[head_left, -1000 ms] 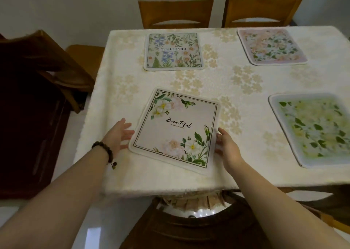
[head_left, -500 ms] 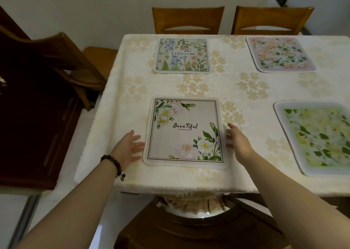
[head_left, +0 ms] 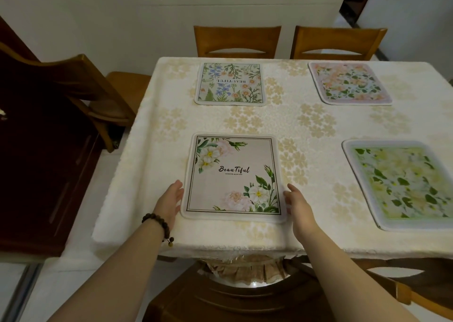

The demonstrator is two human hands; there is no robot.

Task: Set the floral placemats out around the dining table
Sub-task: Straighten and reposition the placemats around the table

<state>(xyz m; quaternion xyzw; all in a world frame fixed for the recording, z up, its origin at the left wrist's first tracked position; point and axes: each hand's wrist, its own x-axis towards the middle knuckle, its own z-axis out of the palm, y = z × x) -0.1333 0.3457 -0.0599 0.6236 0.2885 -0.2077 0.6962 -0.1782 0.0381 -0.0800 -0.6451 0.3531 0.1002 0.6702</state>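
A pale, plain wall backs a dining table (head_left: 343, 236) draped in a cream tablecloth (head_left: 152, 169) woven with beige flower clusters. Two light wooden chairs (head_left: 237, 41) (head_left: 339, 42) stand tucked in along the far side. A third chair (head_left: 81, 93) sits at the table's left end, angled, beside a dark wooden cabinet (head_left: 36, 162). A dark chair back (head_left: 232, 297) shows just below the near edge.

Four square floral placemats with rounded corners lie flat on the cloth, well apart from one another. The near-left placemat (head_left: 232, 177) is pale beige with a thin dark border line, white and blush flowers at two opposite corners, and the word "BeauTiful" in the middle. It sits square to the near edge. The far-left placemat (head_left: 230, 84) has blue and orange flowers and lettering that reads upside down from here. The far-right placemat (head_left: 348, 83) is pink with peach blossoms and green leaves. The near-right placemat (head_left: 402, 184) is green and yellow, partly cut off by the frame.

The left hand (head_left: 169, 202), with a dark bead bracelet (head_left: 157, 225) at the wrist, lies flat with fingers extended against the near-left placemat's left edge. The right hand (head_left: 297, 204) does the same at its right edge, gripping nothing.
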